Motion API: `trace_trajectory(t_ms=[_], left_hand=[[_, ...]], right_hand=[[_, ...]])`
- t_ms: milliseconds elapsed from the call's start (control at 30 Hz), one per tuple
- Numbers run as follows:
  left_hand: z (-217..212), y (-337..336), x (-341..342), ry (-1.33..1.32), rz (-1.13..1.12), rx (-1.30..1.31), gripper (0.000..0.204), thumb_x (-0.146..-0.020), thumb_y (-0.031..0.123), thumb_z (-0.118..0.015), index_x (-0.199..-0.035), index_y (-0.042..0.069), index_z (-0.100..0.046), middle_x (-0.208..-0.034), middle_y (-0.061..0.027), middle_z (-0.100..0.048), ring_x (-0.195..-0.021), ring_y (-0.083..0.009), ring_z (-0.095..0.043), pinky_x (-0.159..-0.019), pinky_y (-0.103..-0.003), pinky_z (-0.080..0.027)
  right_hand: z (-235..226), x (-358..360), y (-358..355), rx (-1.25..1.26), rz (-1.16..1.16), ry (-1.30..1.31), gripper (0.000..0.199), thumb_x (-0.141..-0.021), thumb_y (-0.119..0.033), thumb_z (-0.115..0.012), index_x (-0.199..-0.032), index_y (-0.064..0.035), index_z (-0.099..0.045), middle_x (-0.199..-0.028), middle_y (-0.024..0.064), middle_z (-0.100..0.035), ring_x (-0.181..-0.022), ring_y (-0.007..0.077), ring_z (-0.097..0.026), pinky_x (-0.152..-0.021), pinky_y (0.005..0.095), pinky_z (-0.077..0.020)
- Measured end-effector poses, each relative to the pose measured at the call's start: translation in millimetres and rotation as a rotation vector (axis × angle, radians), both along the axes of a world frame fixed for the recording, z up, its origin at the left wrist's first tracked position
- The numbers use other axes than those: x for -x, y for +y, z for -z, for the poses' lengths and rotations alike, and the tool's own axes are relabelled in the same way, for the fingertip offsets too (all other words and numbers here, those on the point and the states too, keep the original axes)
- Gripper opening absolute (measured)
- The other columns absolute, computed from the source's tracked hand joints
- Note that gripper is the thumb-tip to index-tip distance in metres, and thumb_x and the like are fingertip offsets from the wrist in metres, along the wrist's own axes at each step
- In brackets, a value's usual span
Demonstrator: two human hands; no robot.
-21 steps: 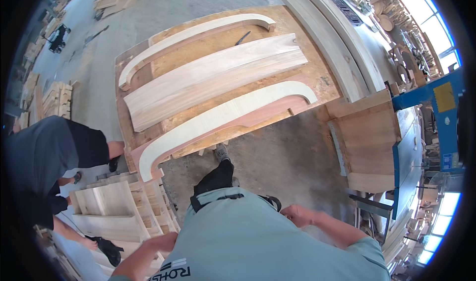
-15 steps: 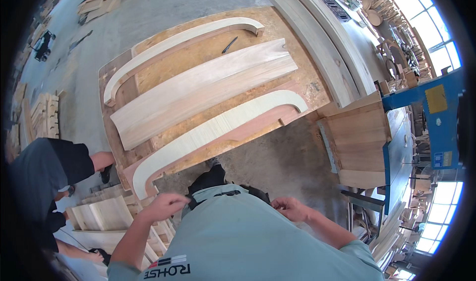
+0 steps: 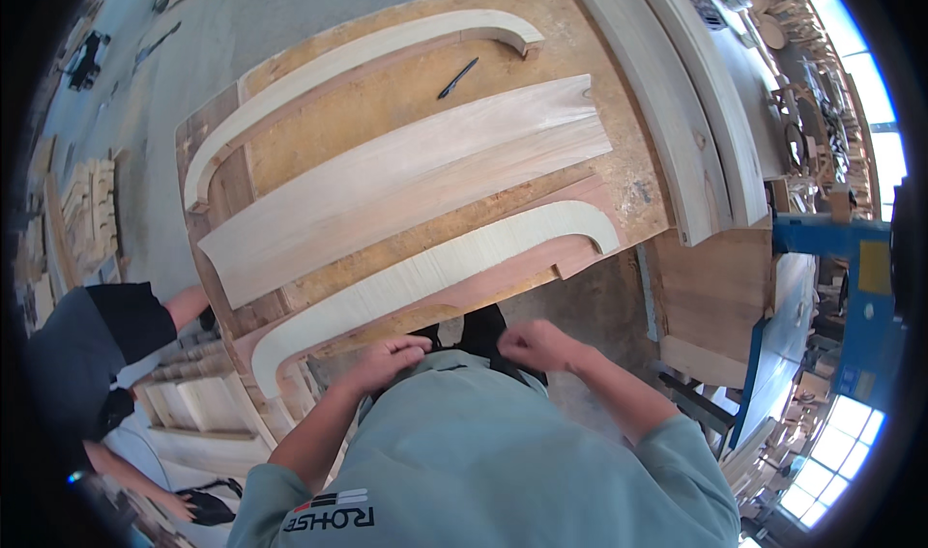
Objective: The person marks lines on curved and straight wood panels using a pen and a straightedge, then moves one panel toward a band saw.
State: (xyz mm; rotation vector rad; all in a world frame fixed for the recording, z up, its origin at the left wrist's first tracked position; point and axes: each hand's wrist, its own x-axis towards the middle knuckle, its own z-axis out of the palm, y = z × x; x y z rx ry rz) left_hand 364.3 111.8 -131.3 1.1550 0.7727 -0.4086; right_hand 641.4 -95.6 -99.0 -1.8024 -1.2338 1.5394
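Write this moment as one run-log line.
left hand: empty, at shirt hem | right hand: empty, same | nearest: curved wooden piece | workbench

Both hands' curled fingers [image 3: 411, 347] hide whatever they pinch; the co-worker [image 3: 77, 355] is cut off.

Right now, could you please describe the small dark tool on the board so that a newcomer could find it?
Start at the big brown worktop board carrying three pale curved wooden pieces. Between the farthest hooked piece and the wide middle plank lies a pencil-like tool, the only slim, dark thing there.
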Motion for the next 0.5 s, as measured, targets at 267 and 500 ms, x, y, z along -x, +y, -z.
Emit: trace_trajectory(t_ms=[267,500], left_hand=[[15,-7,-39,0.211,0.064,-1.203,0.052,-0.079,0.023,-0.08,-0.125,0.004,-0.064,-0.124,-0.0159,-0.062,-0.119,-0.033,-0.056,-0.103,-0.044,-0.043],[1,35,-96,0.224,0.358,-1.242,0.082,-0.067,0.023,-0.087,-0.136,0.001,-0.05,-0.133,-0.0168,-0.054,-0.13,-0.0361,-0.047,-0.112,-0.049,-0.035]], right_hand=[[47,-73,74,-0.275,-0.144,-0.5,0.029,-0.083,-0.018,-0.067,-0.108,-0.004,-0.068,-0.107,0.013,-0.064,-0.107,0.0338,-0.06,-0.091,0.0439,-0.0493],[65,-122,97,-0.393,-0.307,-0.769,0.063,-0.077,-0.023,-0.073,-0.134,-0.0018,-0.056,-0.131,0.0117,-0.052,-0.129,0.0303,-0.045,-0.111,0.0488,-0.0333]])
